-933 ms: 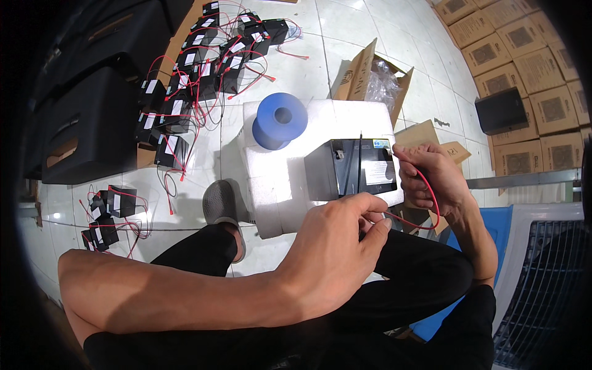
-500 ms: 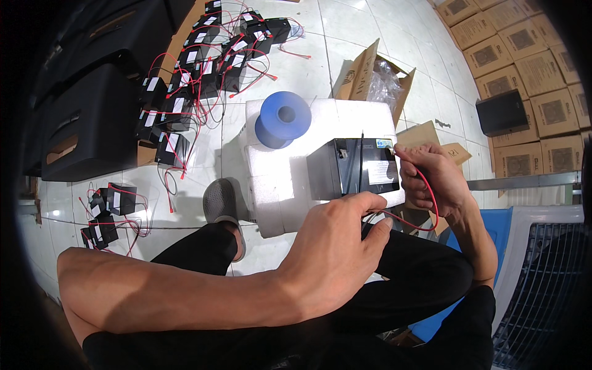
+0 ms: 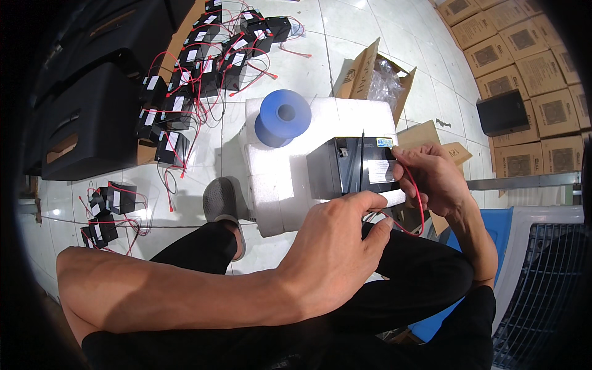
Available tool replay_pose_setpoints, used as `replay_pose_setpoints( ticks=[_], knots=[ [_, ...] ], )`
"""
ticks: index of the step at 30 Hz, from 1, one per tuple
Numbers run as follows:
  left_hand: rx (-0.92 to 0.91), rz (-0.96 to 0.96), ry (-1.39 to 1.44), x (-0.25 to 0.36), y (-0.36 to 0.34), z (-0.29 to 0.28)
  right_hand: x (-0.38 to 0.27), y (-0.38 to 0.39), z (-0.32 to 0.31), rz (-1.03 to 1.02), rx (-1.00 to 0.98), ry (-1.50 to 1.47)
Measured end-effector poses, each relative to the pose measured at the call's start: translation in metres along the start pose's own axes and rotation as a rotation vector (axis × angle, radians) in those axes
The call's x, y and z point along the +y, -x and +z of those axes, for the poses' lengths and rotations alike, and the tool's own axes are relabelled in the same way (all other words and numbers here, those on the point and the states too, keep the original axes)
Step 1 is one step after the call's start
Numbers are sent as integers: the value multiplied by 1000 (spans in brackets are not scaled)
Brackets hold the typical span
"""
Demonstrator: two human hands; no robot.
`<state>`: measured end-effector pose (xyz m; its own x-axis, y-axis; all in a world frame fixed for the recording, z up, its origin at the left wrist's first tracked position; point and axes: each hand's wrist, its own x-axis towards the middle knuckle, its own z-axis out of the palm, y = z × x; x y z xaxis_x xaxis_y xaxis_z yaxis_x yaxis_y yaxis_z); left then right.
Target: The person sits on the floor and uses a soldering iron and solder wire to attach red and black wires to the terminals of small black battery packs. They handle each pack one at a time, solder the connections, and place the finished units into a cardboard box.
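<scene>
A black box-shaped battery (image 3: 351, 179) with a white label lies on a white foam block (image 3: 271, 213) in front of me. My right hand (image 3: 435, 176) is closed at the battery's right end, pinching the end of a red wire (image 3: 423, 213) against the corner by the terminal. The wire loops down from there toward my left hand (image 3: 339, 250). That hand lies at the battery's near edge, thumb and forefinger closing around the wires; its other fingers are hidden. A thin dark strand (image 3: 362, 157) runs across the battery's top.
A blue spool (image 3: 285, 117) stands on the foam block's far left. Several wired batteries (image 3: 206, 65) cover the floor at far left, beside large black cases (image 3: 92, 123). An open carton (image 3: 361, 71) lies beyond the block. Stacked boxes (image 3: 542, 80) and a grilled fan-like unit (image 3: 542, 277) are at right.
My right hand's fingers have shifted slightly at the battery's end, and the red wire loop has drawn in to the left. My left hand stays in place.
</scene>
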<state>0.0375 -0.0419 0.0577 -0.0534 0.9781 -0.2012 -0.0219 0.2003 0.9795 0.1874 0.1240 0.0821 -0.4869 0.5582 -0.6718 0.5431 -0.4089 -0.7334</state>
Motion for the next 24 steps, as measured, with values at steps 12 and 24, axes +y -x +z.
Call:
replay_pose_setpoints(
  ticks=[12, 24],
  knots=[
    [-50, -110, -16, 2, -1, -3, 1, -1, 4, 1, 75, -56],
    [-30, -53, -23, -1, -2, -1, 3, -1, 2, -5, 81, 57]
  ],
)
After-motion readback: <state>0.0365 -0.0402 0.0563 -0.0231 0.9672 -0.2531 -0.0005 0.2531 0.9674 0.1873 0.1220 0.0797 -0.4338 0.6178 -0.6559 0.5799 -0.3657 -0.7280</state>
